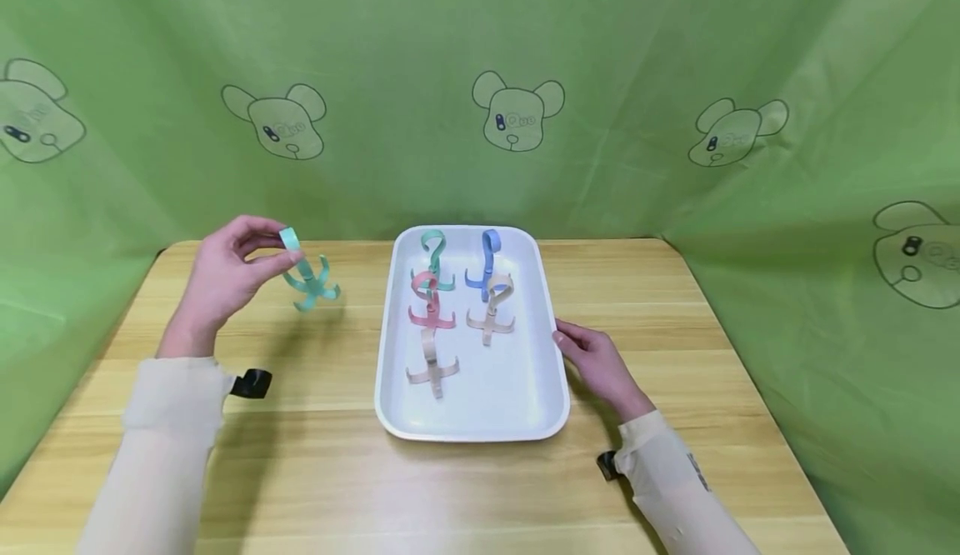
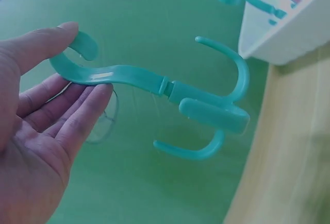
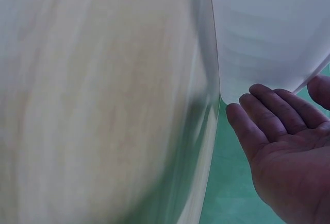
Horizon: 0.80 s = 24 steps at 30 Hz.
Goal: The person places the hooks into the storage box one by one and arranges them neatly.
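light wooden table (image 1: pixel 315 455), green cloth backdrop (image 1: pixel 615 47) printed with cartoon bear heads, even light

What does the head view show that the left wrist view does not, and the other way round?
Only the head view shows the right hand with its fingers at the right rim of the white tray, the wooden table, and all five hooks lying in the tray, among them the blue hook. Only the left wrist view shows up close how fingers and thumb pinch the curled end. Both show the left hand holding the teal hook beside the tray.
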Tool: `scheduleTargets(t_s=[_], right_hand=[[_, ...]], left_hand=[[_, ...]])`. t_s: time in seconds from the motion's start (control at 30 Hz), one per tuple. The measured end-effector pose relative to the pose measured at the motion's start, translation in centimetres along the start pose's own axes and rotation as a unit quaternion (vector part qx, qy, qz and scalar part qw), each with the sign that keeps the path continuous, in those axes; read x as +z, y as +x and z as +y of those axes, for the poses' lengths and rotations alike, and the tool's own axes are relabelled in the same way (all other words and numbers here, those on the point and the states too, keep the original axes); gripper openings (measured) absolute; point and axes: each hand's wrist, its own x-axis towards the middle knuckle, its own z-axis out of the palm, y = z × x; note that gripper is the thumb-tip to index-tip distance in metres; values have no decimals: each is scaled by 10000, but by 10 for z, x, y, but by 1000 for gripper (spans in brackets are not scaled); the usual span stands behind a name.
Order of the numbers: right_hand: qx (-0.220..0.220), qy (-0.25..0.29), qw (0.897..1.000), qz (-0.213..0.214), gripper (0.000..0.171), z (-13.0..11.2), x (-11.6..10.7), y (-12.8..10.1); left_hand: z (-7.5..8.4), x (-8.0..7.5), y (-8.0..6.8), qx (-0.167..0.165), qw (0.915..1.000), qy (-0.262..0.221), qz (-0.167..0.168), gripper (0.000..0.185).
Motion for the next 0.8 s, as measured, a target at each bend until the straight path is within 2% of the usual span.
scheduleTargets(t_s=[0.17, 0.37, 0.5, 0.63, 0.8], right_hand=[[8, 4, 10000, -39, 48, 1, 0, 0], [-14, -45, 10000, -34, 48, 1, -1, 1], [15, 2, 10000, -14, 48, 2, -1, 0], [22, -24, 10000, -6, 49, 3, -1, 0], [-8, -54, 10000, -26, 48, 3, 0, 3]], left_hand=[[18, 4, -5, 300, 9994, -172, -49, 46], [44, 14, -16, 943, 9936, -617, -62, 38], [59, 21, -21, 1392, 9853, -965, -234, 34], [73, 29, -28, 1790, 9723, -1419, -495, 33], [91, 39, -39, 2022, 9607, -1726, -794, 35]])
